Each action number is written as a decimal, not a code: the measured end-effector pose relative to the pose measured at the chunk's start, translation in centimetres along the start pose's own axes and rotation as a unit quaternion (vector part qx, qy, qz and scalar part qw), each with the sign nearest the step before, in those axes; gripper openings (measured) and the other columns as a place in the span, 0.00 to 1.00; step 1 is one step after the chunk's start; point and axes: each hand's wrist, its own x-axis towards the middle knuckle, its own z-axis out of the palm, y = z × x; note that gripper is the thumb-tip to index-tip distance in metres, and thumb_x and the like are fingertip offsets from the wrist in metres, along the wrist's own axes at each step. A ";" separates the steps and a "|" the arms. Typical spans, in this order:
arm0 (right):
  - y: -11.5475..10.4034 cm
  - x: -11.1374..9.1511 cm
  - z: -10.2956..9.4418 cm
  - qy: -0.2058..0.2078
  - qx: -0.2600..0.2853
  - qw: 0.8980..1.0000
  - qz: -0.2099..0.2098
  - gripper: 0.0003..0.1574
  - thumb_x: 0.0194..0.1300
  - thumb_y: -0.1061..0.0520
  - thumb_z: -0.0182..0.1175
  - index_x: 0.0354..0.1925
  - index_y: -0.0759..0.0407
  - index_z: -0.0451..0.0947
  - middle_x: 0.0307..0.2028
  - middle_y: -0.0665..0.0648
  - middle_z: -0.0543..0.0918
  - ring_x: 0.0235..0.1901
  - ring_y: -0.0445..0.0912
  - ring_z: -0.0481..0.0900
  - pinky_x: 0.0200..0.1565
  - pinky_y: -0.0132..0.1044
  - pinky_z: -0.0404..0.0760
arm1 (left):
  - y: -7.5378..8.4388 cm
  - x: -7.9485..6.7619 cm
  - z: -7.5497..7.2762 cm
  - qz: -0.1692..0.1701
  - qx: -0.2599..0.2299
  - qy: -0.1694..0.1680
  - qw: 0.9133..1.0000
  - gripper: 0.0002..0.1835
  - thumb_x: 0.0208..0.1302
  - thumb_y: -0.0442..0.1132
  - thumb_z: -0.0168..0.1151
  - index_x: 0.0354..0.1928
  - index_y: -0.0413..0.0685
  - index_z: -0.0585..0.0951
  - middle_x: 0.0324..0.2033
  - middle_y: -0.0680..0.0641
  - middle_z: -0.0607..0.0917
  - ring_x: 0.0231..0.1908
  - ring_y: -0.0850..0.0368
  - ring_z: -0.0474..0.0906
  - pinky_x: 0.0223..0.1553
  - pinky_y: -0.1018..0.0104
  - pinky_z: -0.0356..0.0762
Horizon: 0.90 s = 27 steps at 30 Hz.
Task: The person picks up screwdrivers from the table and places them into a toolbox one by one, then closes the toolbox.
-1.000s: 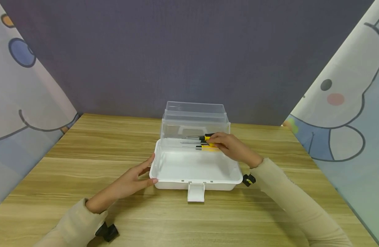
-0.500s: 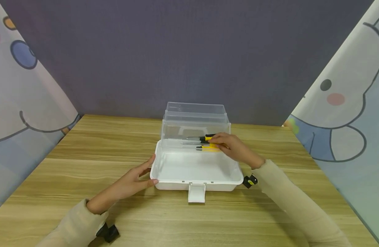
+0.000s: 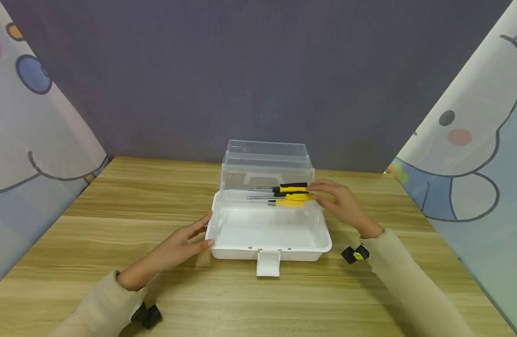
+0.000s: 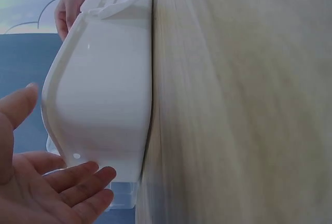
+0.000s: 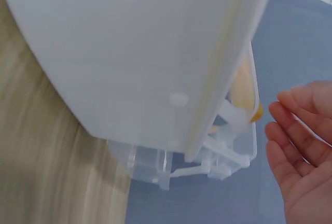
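A white plastic toolbox [image 3: 235,253] sits on the table with its clear lid [image 3: 266,149] raised at the back. Several yellow and black screwdrivers [image 3: 299,197] lie side by side at the rear of the box, shafts pointing left, apparently on a clear tray. My left hand [image 3: 180,245] rests its fingertips on the box's left end; in the left wrist view the thumb stands apart from the wall. Just off the handle ends, my right hand [image 3: 342,203] holds nothing. The right wrist view shows a gap between its loosely bent fingers and a yellow handle end [image 5: 258,112].
A white latch [image 3: 268,264] hangs down at the box's front. The wooden table [image 3: 157,196] reaches out on both sides. Behind it rises a dark grey backdrop [image 3: 258,79], with cartoon-printed curtains [image 3: 464,154] left and right.
My right hand has let go of the screwdrivers and moved right, its fingers spreading, so the handles show. The left hand has stayed nearly still at the box's end.
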 end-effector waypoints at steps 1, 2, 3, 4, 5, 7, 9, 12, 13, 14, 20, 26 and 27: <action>0.1 -0.3 -0.1 0.011 0.006 1.000 0.005 0.18 0.60 0.72 0.59 0.49 0.66 0.79 0.50 0.64 0.80 0.53 0.55 0.76 0.54 0.48 0.74 | 0.0 0.1 -0.1 0.000 0.001 0.005 1.000 0.38 0.67 0.45 0.57 0.73 0.42 0.52 0.70 0.37 0.57 0.64 0.34 0.61 0.61 0.33 0.53; 0.2 -0.6 -0.2 0.022 0.018 1.000 0.010 0.18 0.60 0.72 0.59 0.49 0.67 0.79 0.50 0.65 0.80 0.53 0.54 0.75 0.55 0.44 0.74 | 0.0 0.1 -0.2 0.001 0.004 0.010 1.000 0.36 0.68 0.44 0.56 0.72 0.41 0.54 0.69 0.36 0.59 0.64 0.34 0.62 0.60 0.32 0.55; 0.4 -0.8 -0.3 0.033 0.033 0.999 0.016 0.18 0.60 0.73 0.58 0.49 0.67 0.79 0.50 0.65 0.80 0.53 0.51 0.75 0.55 0.39 0.74 | 0.0 0.2 -0.3 0.001 0.006 0.018 1.000 0.35 0.68 0.44 0.56 0.72 0.41 0.56 0.67 0.36 0.62 0.63 0.34 0.62 0.60 0.32 0.56; 0.5 -1.0 -0.4 0.045 0.047 0.998 0.023 0.18 0.60 0.74 0.58 0.50 0.68 0.78 0.50 0.66 0.79 0.53 0.48 0.75 0.55 0.34 0.73 | 0.0 0.2 -0.5 0.002 0.010 0.025 1.000 0.33 0.69 0.44 0.55 0.71 0.41 0.58 0.66 0.36 0.64 0.63 0.33 0.62 0.59 0.32 0.57; 0.7 -1.2 -0.4 0.057 0.062 0.996 0.028 0.19 0.60 0.75 0.57 0.50 0.70 0.77 0.50 0.67 0.79 0.53 0.44 0.75 0.55 0.30 0.72 | 0.0 0.3 -0.6 0.002 0.012 0.031 0.999 0.32 0.69 0.44 0.55 0.70 0.41 0.60 0.65 0.36 0.66 0.63 0.33 0.63 0.59 0.32 0.57; 1.0 -1.5 -0.6 0.075 0.092 0.992 0.042 0.19 0.60 0.76 0.56 0.51 0.71 0.76 0.50 0.68 0.78 0.52 0.36 0.73 0.54 0.23 0.70 | 0.0 0.5 -1.0 0.003 0.011 0.037 0.999 0.30 0.69 0.44 0.55 0.69 0.41 0.62 0.65 0.37 0.68 0.63 0.33 0.63 0.59 0.33 0.58; 1.4 -1.8 -0.7 0.088 0.120 0.987 0.056 0.20 0.61 0.76 0.55 0.52 0.74 0.74 0.51 0.71 0.76 0.51 0.32 0.72 0.54 0.21 0.69 | -0.1 0.8 -1.3 -0.001 0.004 0.034 0.999 0.30 0.69 0.44 0.54 0.69 0.42 0.62 0.65 0.37 0.67 0.63 0.32 0.61 0.58 0.33 0.59; 1.9 -2.1 -0.9 0.094 0.156 0.980 0.084 0.21 0.62 0.74 0.55 0.55 0.75 0.72 0.53 0.73 0.74 0.52 0.35 0.73 0.53 0.22 0.71 | -0.3 1.4 -1.8 -0.010 -0.013 0.019 1.000 0.32 0.70 0.45 0.54 0.71 0.41 0.58 0.67 0.36 0.63 0.65 0.32 0.58 0.59 0.33 0.58; 2.2 -2.2 -0.9 0.091 0.165 0.978 0.094 0.21 0.63 0.73 0.55 0.56 0.75 0.71 0.55 0.74 0.72 0.53 0.38 0.73 0.52 0.22 0.72 | -0.4 1.7 -2.0 -0.011 -0.017 0.014 1.000 0.33 0.70 0.44 0.54 0.71 0.39 0.57 0.68 0.36 0.62 0.65 0.31 0.57 0.59 0.33 0.57; 2.5 -2.2 -1.0 0.085 0.174 0.975 0.109 0.23 0.64 0.72 0.55 0.57 0.75 0.70 0.57 0.73 0.71 0.54 0.40 0.72 0.52 0.22 0.72 | -0.4 2.0 -2.2 -0.013 -0.024 0.007 1.000 0.34 0.70 0.44 0.54 0.71 0.38 0.55 0.68 0.35 0.60 0.65 0.31 0.56 0.60 0.33 0.56; 3.8 -2.5 -1.0 0.001 0.203 0.959 0.197 0.32 0.70 0.60 0.53 0.69 0.64 0.58 0.68 0.64 0.60 0.66 0.57 0.60 0.60 0.35 0.69 | -1.5 4.2 -3.5 -0.009 -0.050 -0.029 0.998 0.38 0.69 0.42 0.54 0.72 0.36 0.48 0.70 0.34 0.53 0.67 0.32 0.51 0.63 0.36 0.53; 5.4 -2.9 -0.5 -0.105 0.239 0.933 0.246 0.37 0.73 0.52 0.48 0.74 0.52 0.47 0.73 0.61 0.49 0.71 0.60 0.45 0.64 0.64 0.51 | -3.0 5.9 -4.8 -0.003 -0.066 -0.054 0.996 0.39 0.71 0.42 0.51 0.73 0.38 0.42 0.72 0.35 0.49 0.70 0.35 0.45 0.65 0.38 0.49; 5.7 -2.9 -0.4 -0.118 0.245 0.930 0.246 0.37 0.73 0.52 0.47 0.74 0.52 0.46 0.73 0.61 0.48 0.71 0.60 0.45 0.64 0.65 0.49 | -3.2 6.2 -5.0 -0.005 -0.071 -0.060 0.996 0.39 0.72 0.42 0.50 0.73 0.39 0.41 0.72 0.36 0.47 0.70 0.36 0.43 0.65 0.38 0.48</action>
